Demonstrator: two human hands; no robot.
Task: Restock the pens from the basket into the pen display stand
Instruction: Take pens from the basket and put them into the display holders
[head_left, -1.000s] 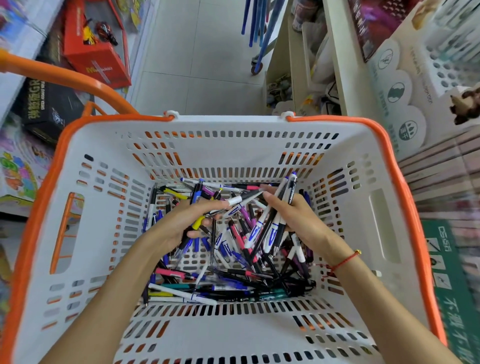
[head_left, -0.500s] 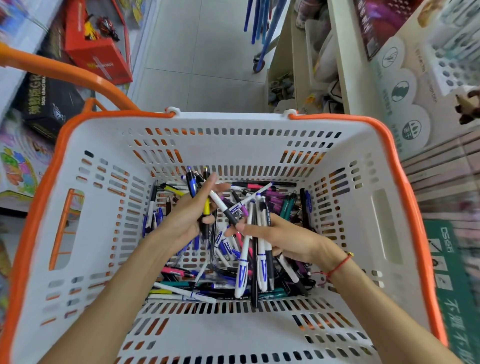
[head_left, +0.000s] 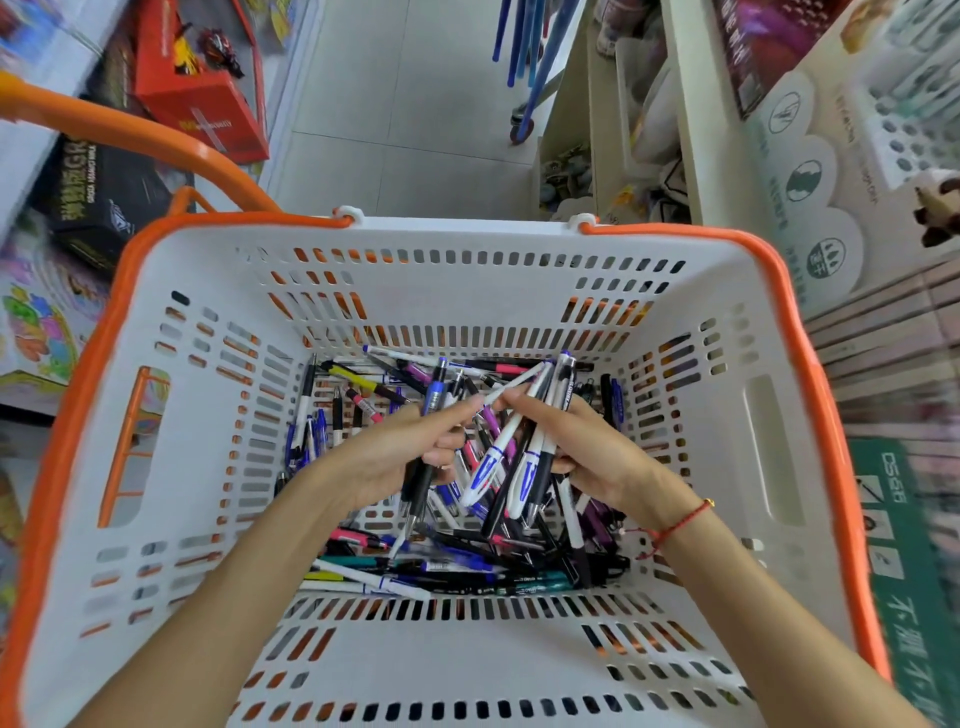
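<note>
Head view, contents by size. One white slotted basket (head_left: 727, 291) with orange rim and an orange handle (head_left: 130, 135) swung to the far left; it fills most of the frame. One tiled floor (head_left: 415, 104) beyond it. One shelving unit (head_left: 691, 104) at upper right, carrying a white perforated pen display stand (head_left: 904, 140), blurred. One red box (head_left: 202, 98) and one black box (head_left: 98, 192) at upper left.

Loose pens (head_left: 441, 566): a mixed heap, white, blue, black, pink, purple, teal and yellow, lying across the basket floor.

Left hand (head_left: 395, 452): inside the basket above the heap, fingers curled round a dark blue-and-black pen (head_left: 431, 415) held steeply, its blue end upward.

Right hand (head_left: 592, 441): beside the left, fingertips nearly meeting, gripping a bundle of pens (head_left: 530, 452), mostly white with blue markings, fanned out above and below the fingers. Red string bracelet (head_left: 680, 525) on that wrist.
</note>
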